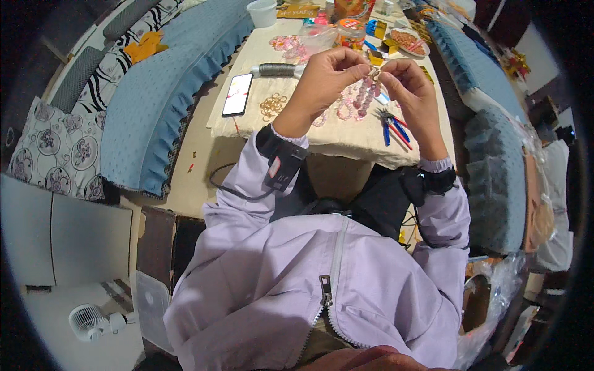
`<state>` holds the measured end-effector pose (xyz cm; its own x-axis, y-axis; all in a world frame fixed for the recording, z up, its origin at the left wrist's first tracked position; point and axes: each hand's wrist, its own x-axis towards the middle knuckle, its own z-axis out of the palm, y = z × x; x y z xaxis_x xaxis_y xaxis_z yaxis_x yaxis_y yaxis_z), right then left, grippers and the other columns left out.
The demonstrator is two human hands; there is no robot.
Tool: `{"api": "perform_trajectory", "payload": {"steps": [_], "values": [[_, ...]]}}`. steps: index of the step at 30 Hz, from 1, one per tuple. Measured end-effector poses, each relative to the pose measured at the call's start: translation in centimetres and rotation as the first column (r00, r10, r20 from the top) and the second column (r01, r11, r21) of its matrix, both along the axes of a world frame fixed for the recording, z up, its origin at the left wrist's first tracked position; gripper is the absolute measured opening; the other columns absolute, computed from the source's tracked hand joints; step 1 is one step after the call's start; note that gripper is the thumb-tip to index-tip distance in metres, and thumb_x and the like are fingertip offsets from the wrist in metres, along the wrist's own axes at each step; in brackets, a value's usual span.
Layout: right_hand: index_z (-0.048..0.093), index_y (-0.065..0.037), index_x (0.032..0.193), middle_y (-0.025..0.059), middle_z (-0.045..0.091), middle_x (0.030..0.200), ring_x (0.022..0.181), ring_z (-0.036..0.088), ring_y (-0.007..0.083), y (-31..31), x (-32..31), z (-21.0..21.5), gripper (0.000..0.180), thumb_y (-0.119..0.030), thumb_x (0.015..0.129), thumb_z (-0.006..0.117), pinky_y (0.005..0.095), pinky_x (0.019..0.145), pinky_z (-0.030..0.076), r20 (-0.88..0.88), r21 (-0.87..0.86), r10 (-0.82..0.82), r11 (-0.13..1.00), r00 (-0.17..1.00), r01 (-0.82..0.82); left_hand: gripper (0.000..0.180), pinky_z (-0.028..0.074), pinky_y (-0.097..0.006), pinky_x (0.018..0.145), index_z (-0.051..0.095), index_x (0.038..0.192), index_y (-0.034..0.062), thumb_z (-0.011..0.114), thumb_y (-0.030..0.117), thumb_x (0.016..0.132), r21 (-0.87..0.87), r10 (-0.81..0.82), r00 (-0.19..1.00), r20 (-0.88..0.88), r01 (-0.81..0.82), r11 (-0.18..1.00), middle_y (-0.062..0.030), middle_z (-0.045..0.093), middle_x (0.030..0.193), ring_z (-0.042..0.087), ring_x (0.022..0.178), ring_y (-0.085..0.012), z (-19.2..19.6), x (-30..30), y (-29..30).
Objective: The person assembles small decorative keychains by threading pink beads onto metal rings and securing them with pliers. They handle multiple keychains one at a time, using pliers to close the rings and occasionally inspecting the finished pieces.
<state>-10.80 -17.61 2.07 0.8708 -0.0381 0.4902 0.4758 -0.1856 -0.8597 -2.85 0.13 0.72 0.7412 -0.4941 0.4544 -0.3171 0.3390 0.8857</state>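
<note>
Over the near part of the cloth-covered table, my left hand and my right hand are raised close together, both with fingers pinched. Between their fingertips is the gold-coloured top end of a pink and purple beaded strand, which dangles below. Small details at the fingertips are too fine to make out. Under the hands lie more pink beaded loops. Next to my right wrist rest pliers with red and blue handles. A pile of gold-coloured rings sits near my left wrist.
Left on the table are a lit phone and a grey spool. Farther back stand a white tub, a lidded plastic cup, a pink bead heap and a plate of small reddish-brown pieces. Blue-covered sofas flank the table.
</note>
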Motion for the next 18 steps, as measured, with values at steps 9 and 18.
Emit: {"api": "perform_trajectory", "payload": {"steps": [9,18], "values": [[0.064,0.000,0.105,-0.0012,0.063,0.087,0.077,0.056,0.0034,0.2,-0.5,-0.2,0.020,-0.017,0.095,0.064,0.0183,0.068,0.044,-0.011,-0.193,-0.094,0.977,0.995,0.090,0.016,0.050,-0.022,0.078,0.069,0.098,0.0005,0.072,0.013,0.089,0.132,0.004,1.000,0.029,-0.008,0.991,-0.0018,0.069,0.091,0.063,0.085,-0.0081,-0.1,0.3,0.5],[0.062,0.001,0.106,0.0010,0.064,0.092,0.082,0.059,0.0070,0.0,-0.2,-1.1,0.019,-0.015,0.096,0.062,0.0206,0.076,0.047,-0.063,-0.143,-0.103,0.985,0.993,0.093,0.027,0.051,-0.026,0.076,0.071,0.099,-0.0010,0.068,0.025,0.092,0.368,0.121,0.980,0.155,-0.171,0.914,-0.0040,0.071,0.089,0.064,0.084,-0.0101,-6.1,5.7,1.5]]}}
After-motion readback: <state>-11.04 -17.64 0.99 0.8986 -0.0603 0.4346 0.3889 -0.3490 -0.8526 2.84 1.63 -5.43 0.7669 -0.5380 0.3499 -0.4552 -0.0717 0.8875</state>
